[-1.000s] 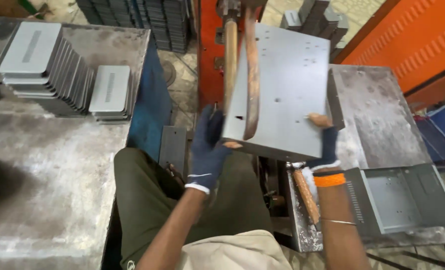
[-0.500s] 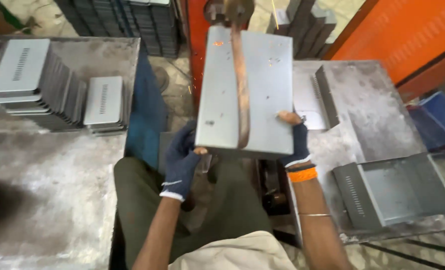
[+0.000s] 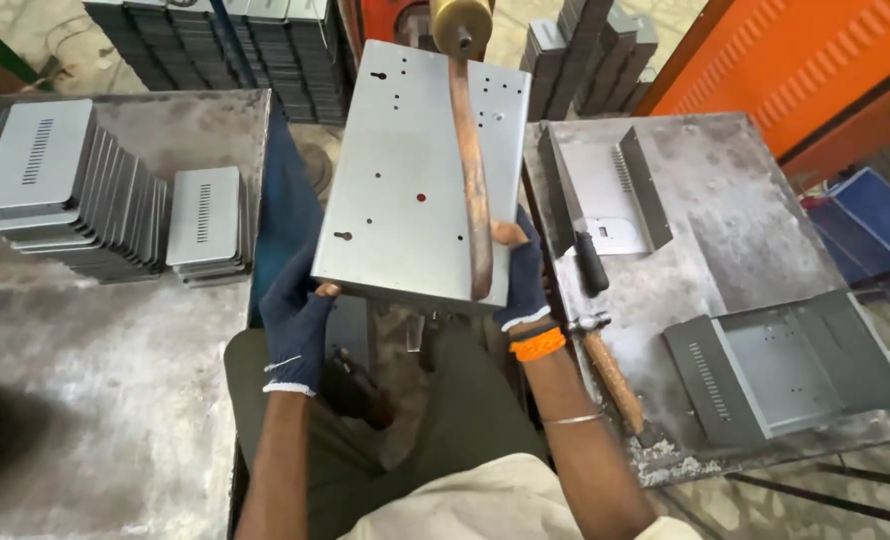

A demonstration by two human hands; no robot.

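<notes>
**Both gloved hands grip a steel panel under a copper arm**

The person sits between two counters and holds a flat grey metal panel (image 3: 405,180), drilled with small holes, tilted up in front of them. The left hand (image 3: 300,325), in a dark blue glove, is closed on the panel's lower left corner, thumb on top. The right hand (image 3: 518,280), gloved the same with an orange band at the wrist, clamps the lower right edge. So the panel sits above and between the two hands, its near edge pinched by both.

A curved copper arm (image 3: 473,190) hangs from a brass fitting (image 3: 460,22) and lies across the panel's face, its tip close to the right hand's thumb.

On the left counter (image 3: 115,380) stand leaning stacks of slotted grey plates (image 3: 65,190). On the right counter (image 3: 735,200) lie a hammer (image 3: 605,365) just beside the right forearm, a folded tray part (image 3: 785,365), and another bent panel (image 3: 605,200).
</notes>
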